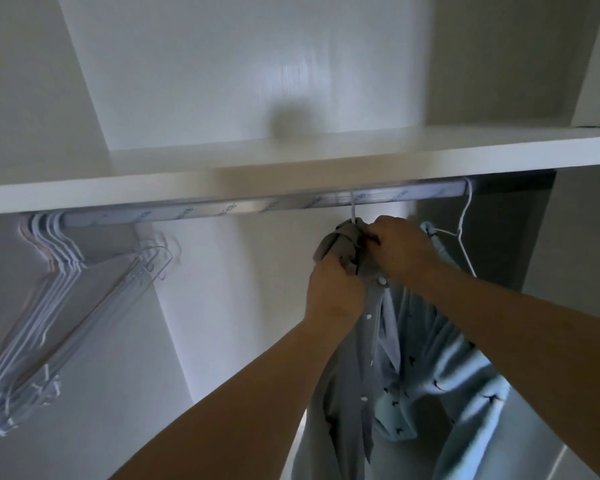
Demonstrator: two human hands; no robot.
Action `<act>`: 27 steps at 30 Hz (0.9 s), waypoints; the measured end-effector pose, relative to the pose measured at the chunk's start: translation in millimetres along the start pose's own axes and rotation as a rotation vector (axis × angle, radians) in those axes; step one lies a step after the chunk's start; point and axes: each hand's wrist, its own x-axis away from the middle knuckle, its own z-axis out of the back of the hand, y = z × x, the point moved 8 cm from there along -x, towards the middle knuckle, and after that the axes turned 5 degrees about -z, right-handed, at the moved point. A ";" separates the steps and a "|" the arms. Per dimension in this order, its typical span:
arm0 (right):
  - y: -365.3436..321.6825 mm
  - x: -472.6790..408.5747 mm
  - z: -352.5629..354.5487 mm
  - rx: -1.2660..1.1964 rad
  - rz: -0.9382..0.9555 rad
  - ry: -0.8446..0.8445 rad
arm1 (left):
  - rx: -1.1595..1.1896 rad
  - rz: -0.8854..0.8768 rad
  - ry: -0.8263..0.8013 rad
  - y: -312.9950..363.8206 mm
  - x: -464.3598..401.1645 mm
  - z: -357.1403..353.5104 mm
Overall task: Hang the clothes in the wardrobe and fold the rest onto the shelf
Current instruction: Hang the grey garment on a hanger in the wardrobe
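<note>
From the head view, the grey shirt (347, 341) hangs by its hanger hook on the rail (257, 207), right of centre. The left hand (335, 292) pinches its button placket just below the collar while the right hand (400, 251) grips the collar, apparently to settle or fasten it. A light-blue patterned garment (440, 375) hangs just to the right; spare hangers (49, 306) cluster far left.

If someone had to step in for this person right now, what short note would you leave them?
Left hand and right hand both grip the collar of the grey button shirt, whose hanger is already hooked on the rail.
The light blue patterned garment hangs to its right.
Spare hangers bunch at the rail's left end.
Left: straighten the collar, let go, then see to any other clothes; none show here. The shelf above looks bare.
</note>
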 end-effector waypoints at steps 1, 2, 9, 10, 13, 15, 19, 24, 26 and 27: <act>8.1 -6.3 0.3 0.003 -0.025 0.007 | 0.010 0.004 0.004 3.7 -6.1 -6.0; 17.1 -11.6 0.2 -0.002 -0.058 0.007 | 0.024 0.018 0.008 5.2 -11.7 -12.4; 70.6 -20.5 -2.4 0.246 -0.202 0.048 | 0.222 0.075 0.012 13.5 -34.2 -67.3; 81.2 -21.2 -6.2 0.201 -0.236 0.016 | 0.241 0.082 0.000 15.4 -35.4 -76.2; 112.7 -17.5 -22.9 -0.110 -0.381 -0.126 | 0.245 0.114 -0.025 12.4 -39.5 -101.3; 131.2 -12.1 -36.0 -0.313 -0.477 -0.179 | 0.233 0.147 -0.009 5.5 -42.4 -114.8; 151.4 10.8 -65.0 -1.004 -0.917 -0.206 | 0.200 0.223 -0.018 -1.7 -39.1 -134.1; 145.8 50.7 -63.0 -1.410 -1.158 -0.260 | 0.183 0.246 -0.047 -2.2 -40.5 -148.5; 152.6 65.5 -59.7 -1.443 -1.172 -0.238 | 0.154 0.233 -0.059 0.9 -43.1 -153.1; 152.0 72.8 -59.1 -1.506 -1.186 -0.213 | 0.137 0.229 -0.070 1.8 -45.0 -155.7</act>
